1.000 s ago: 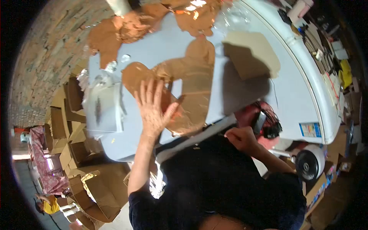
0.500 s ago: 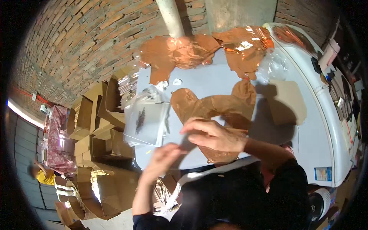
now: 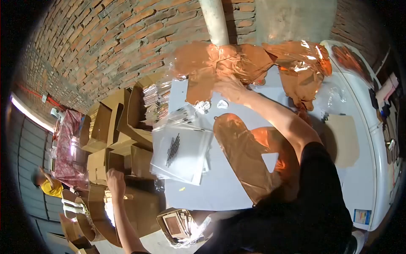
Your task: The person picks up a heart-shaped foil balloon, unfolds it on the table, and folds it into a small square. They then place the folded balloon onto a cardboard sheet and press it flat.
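My right hand (image 3: 231, 89) reaches across the table to a pile of flat copper-coloured foil balloons (image 3: 247, 63); its fingers look stretched out and touch the pile's front. Below that forearm, one flat foil balloon (image 3: 241, 158) lies on the table, partly covered by my arm and dark sleeve. Off the table's left side, my left hand (image 3: 115, 183) is over the cardboard boxes (image 3: 98, 165) with its fingers curled; whatever is in them, if anything, cannot be made out. Between the hands lies a stack of clear plastic bags (image 3: 184, 148) with dark print.
Small white crumpled pieces (image 3: 203, 106) lie behind the bags. A beige flat sheet (image 3: 343, 142) sits at the table's right, beside a white appliance (image 3: 370, 135). A box of flat pieces (image 3: 176, 224) stands below the table edge. A person in yellow (image 3: 51, 186) is far left.
My hands, close together over the table before, have parted. The right went forward to the foil pile, the left out to the boxes. The view has shifted too.
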The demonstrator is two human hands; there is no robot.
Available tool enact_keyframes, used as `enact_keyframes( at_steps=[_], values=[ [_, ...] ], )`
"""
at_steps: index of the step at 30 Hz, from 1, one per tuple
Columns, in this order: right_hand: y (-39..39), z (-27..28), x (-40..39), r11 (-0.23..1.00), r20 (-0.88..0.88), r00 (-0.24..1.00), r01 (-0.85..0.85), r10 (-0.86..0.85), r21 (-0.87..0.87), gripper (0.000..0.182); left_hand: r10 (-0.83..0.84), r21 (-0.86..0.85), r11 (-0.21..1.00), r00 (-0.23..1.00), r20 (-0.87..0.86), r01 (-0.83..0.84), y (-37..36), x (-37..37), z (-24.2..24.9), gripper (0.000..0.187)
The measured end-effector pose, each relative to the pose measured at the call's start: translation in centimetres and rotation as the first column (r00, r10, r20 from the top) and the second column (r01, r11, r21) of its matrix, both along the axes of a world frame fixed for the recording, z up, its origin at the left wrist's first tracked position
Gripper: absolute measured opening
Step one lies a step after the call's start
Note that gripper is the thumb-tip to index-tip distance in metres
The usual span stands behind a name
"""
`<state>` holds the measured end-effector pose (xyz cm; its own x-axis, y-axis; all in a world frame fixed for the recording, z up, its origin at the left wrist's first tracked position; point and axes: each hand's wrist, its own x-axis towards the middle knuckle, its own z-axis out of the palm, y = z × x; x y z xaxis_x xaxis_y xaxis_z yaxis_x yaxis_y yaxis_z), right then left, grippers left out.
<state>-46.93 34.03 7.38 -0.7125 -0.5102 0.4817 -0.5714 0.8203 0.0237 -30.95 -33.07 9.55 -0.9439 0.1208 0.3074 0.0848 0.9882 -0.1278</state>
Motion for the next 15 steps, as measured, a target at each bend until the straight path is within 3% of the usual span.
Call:
enact_keyframes(
  at_steps=[1, 3, 5, 7, 9, 11, 13, 15],
  values=[
    [0.0, -0.9, -1.5, 0.997, -0.056, 0.996, -0.067, 0.066, -0.027, 0.028, 0.018, -0.022, 1.0, 0.998, 0.055, -0.017, 1.3, -1.7, 0.6, 0.027],
    [-0.1, -2.1, -3.4, 0.991, -0.009, 0.992, -0.122, 0.122, -0.049, 0.026, 0.108, 0.269, 0.956, 0.993, 0.049, -0.117, 4.3, -5.7, 1.2, 0.032],
    [-0.3, -2.6, -4.4, 0.981, 0.091, 0.982, -0.157, 0.168, -0.111, 0.022, -0.007, 0.227, 0.974, 0.998, -0.06, 0.021, 8.7, -9.0, 2.6, 0.027],
    [-0.5, -1.9, -4.8, 0.964, 0.24, 0.948, -0.157, 0.207, -0.213, 0.017, -0.17, 0.555, 0.803, 0.976, -0.133, 0.216, 14.5, -12.7, 3.5, 0.014],
    [-0.4, -2.5, -4.8, 0.945, 0.084, 0.966, -0.216, 0.243, -0.247, 0.012, -0.402, 0.663, 0.55, 0.857, -0.323, 0.507, 19.1, -17.0, 1.5, 0.024],
    [-0.4, -3.1, -5.0, 0.939, -0.006, 0.97, -0.235, 0.241, -0.252, 0.009, -0.541, 0.498, 0.659, 0.815, -0.207, 0.564, 25.9, -16.8, 3.8, 0.033],
    [-0.8, -3.4, -5.4, 0.949, -0.036, 0.978, -0.21, 0.207, -0.234, 0.007, -0.661, 0.507, 0.634, 0.749, -0.036, 0.584, 30.2, -17.8, 2.3, 0.032],
    [-0.9, -2.8, -5.2, 0.953, -0.037, 0.982, -0.188, 0.184, -0.237, 0.006, -0.736, 0.449, 0.613, 0.676, 0.027, 0.65, 34.8, -16.8, 2.1, 0.028]
  ],
)
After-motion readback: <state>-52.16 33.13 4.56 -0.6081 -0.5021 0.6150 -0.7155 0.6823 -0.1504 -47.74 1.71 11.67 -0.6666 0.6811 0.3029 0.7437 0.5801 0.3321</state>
